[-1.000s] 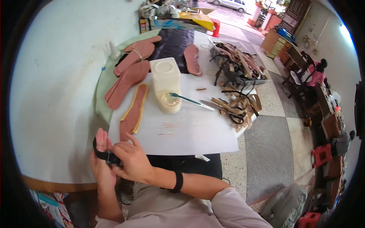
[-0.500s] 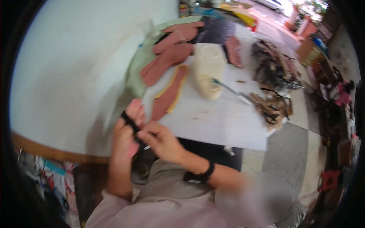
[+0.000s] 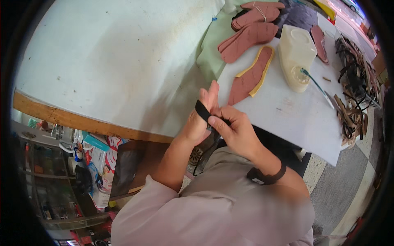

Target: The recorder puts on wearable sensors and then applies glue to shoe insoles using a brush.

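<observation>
Translucent cream plastic container point(image 3: 294, 45), smooth, softly glossy; broad white sheet point(image 3: 291, 123) beneath it, smooth. Left of the container, flat pink sole-shaped piece point(image 3: 247, 78) and narrow black cloth-like strap point(image 3: 201, 110), both matt.

From here it's a black strap point(image 3: 202, 111), a black wristband point(image 3: 280, 174) — then dusty-pink soles point(image 3: 248, 41), a sole point(image 3: 247, 78) edged yellow, a cream jug point(image 3: 296, 41), a teal-and-white brush point(image 3: 317, 85), pale green cloth point(image 3: 211, 56) — and speckled cream floor point(image 3: 318, 167) beside mottled grey.
</observation>
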`<move>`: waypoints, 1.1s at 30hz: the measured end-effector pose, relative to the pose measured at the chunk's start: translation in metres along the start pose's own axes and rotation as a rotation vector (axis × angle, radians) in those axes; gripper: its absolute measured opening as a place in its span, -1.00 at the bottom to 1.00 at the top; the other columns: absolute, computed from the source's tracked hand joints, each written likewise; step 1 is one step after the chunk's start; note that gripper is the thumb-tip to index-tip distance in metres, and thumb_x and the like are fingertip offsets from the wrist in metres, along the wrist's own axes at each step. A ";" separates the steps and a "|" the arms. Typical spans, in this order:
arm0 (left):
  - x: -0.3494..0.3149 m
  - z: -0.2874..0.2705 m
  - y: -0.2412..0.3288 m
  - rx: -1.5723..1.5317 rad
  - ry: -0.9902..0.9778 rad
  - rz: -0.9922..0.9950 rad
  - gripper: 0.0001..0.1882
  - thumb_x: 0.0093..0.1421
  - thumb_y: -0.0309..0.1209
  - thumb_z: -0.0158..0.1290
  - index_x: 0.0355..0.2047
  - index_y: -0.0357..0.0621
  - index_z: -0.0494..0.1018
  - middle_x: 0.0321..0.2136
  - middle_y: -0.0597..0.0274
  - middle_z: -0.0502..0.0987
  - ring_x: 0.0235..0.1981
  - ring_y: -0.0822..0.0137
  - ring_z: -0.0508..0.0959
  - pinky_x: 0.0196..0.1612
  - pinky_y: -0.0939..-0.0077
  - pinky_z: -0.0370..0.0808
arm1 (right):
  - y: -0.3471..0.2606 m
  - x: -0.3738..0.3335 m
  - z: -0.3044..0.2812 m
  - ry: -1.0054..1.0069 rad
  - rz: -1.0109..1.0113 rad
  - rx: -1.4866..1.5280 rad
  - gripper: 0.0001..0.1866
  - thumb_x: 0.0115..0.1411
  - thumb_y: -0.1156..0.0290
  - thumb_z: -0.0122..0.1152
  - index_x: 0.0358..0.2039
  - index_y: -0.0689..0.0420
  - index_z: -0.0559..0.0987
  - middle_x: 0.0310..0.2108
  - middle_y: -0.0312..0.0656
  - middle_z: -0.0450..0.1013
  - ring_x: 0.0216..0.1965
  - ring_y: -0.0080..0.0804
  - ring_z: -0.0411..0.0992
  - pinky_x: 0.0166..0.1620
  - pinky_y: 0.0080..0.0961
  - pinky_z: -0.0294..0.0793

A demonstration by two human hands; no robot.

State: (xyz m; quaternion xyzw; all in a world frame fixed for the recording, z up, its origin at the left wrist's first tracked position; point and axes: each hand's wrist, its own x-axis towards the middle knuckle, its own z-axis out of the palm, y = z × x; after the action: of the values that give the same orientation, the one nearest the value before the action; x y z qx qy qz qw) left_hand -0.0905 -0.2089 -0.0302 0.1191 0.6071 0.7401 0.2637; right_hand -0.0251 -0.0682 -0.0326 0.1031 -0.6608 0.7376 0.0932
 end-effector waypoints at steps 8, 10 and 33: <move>0.014 -0.003 0.003 -0.057 0.175 0.035 -0.18 0.48 -0.33 0.10 0.59 -0.12 -0.07 0.56 -0.05 0.05 0.52 0.04 0.15 0.45 0.16 0.25 | 0.014 0.003 -0.003 -0.033 0.047 0.014 -0.89 0.38 0.51 0.27 -0.15 0.27 0.61 -0.49 -0.17 0.44 -0.44 -0.49 0.31 -0.32 -0.43 0.41; 0.015 -0.005 0.006 -0.121 0.278 0.072 -0.15 0.42 -0.48 0.13 0.58 -0.13 -0.06 0.54 -0.05 0.08 0.49 0.03 0.21 0.42 0.20 0.30 | 0.012 0.005 -0.005 -0.061 0.054 0.022 -0.89 0.37 0.50 0.27 -0.16 0.27 0.61 -0.48 -0.14 0.44 -0.44 -0.49 0.32 -0.32 -0.42 0.41; 0.053 -0.035 -0.010 0.603 0.639 0.378 0.31 0.12 -0.05 0.43 0.54 -0.39 -0.23 0.50 -0.52 -0.13 0.56 -0.17 -0.05 0.55 0.06 -0.03 | 0.027 0.012 0.012 -0.195 -0.049 -0.059 -0.93 0.33 0.54 0.30 -0.31 0.25 0.60 -0.33 -0.13 0.55 -0.18 -0.15 0.47 -0.05 -0.25 0.48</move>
State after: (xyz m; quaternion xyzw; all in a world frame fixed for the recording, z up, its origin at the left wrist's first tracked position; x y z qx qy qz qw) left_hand -0.1501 -0.2087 -0.0554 0.0650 0.8131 0.5655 -0.1218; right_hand -0.0437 -0.0832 -0.0542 0.1878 -0.6855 0.7017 0.0492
